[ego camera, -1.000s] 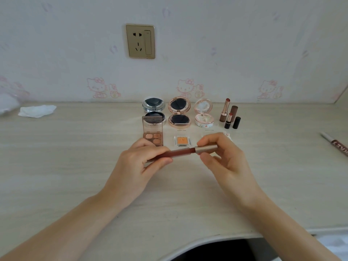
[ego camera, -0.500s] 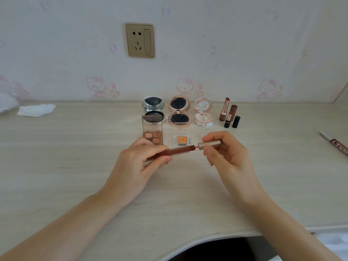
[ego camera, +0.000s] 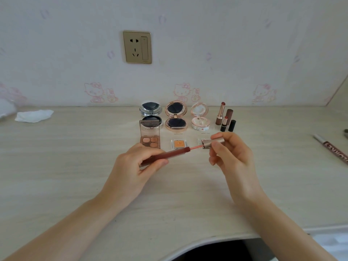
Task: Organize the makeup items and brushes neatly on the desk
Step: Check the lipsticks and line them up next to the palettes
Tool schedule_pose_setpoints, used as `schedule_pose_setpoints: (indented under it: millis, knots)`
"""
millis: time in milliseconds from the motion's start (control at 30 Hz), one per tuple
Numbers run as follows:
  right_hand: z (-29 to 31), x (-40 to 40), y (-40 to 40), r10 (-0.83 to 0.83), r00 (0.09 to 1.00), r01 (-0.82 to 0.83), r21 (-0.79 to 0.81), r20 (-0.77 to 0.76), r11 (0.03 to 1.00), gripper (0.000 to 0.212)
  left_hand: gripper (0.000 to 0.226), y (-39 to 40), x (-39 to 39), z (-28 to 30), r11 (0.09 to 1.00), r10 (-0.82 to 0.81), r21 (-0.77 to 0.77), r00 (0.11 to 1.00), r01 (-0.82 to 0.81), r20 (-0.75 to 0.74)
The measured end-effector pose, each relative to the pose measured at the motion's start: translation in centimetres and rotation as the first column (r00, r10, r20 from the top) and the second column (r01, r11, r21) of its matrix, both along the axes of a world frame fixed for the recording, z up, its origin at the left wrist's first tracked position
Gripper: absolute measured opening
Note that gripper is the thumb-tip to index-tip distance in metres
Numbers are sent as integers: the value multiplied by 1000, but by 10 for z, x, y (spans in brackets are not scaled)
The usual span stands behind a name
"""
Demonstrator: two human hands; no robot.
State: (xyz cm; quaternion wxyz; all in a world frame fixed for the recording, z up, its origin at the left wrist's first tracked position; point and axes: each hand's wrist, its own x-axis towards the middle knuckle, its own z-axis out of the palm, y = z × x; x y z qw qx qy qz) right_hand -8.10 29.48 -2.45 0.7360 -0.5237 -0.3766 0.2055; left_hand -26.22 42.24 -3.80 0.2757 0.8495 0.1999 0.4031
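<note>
The left hand (ego camera: 131, 166) is wrapped around a dark red lip gloss tube (ego camera: 165, 155), fingers and thumb curled over its lower end, and holds it above the worktop (ego camera: 75, 176), about midway between the near edge and the wall. The right hand (ego camera: 231, 159) pinches the rose-gold cap (ego camera: 213, 143) between thumb and fingertips. A thin pink wand (ego camera: 195, 147) runs from the cap into the mouth of the tube, so the two parts are drawn apart but not yet clear of each other.

What matters here is the line they share. The tube's long axis runs left to right and climbs slightly toward the right, with its open mouth facing the right hand; the cap lies just off that mouth, on the same slanted line. To my eye, either freeing the wand or seating the cap again means travelling along that axis, not across it, or the wand will bend or smear against the rim.

Beyond the hands, toward the back edge, stand the sorted things: an eyeshadow palette (ego camera: 150, 137), three open compacts in a row, and some lipsticks (ego camera: 225, 119) to their right. A lone makeup pencil (ego camera: 331, 147) lies near the right edge, well apart from the group and nearer the right hand.
</note>
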Motion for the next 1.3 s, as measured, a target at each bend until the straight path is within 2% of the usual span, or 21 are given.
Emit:
schedule_pose_setpoints:
  millis: [300, 433, 600, 667, 767, 833, 933, 1000, 1300]
  knots:
    - [10, 13, 2, -7, 993, 2, -49, -122, 999, 15, 28, -21, 11, 4, 1000, -1, -1, 999, 1, 48]
    - [20, 30, -3, 19, 993, -31, -98, -115, 995, 15, 17, -33, 17, 10, 970, -97, 212, 991, 115, -97]
    - [28, 55, -9, 1, 994, -17, -147, -108, 989, 18, 23, -46, 39, 14, 867, -189, 428, 963, 255, -193]
    - [31, 64, -12, 0, 992, -17, -137, -123, 990, 18, 25, -53, 52, 15, 831, -223, 472, 953, 295, -205]
    - [35, 82, -17, -21, 992, 2, -150, -126, 989, 17, 33, -62, 75, 15, 816, -280, 453, 931, 359, -233]
    - [36, 95, -19, -70, 994, 52, -188, -90, 981, 16, 39, -69, 91, 16, 816, -276, 446, 926, 368, -258]
    - [35, 115, -20, -164, 980, 189, -288, 109, 939, 14, 50, -79, 115, 16, 811, -199, 494, 941, 315, -273]
    - [36, 128, -20, -175, 967, 229, -337, 183, 913, 14, 53, -84, 128, 17, 807, -169, 507, 940, 305, -296]
    - [22, 155, -7, -63, 973, 171, -502, 224, 848, 13, 47, -89, 155, 1, 718, -56, 635, 934, 283, -353]
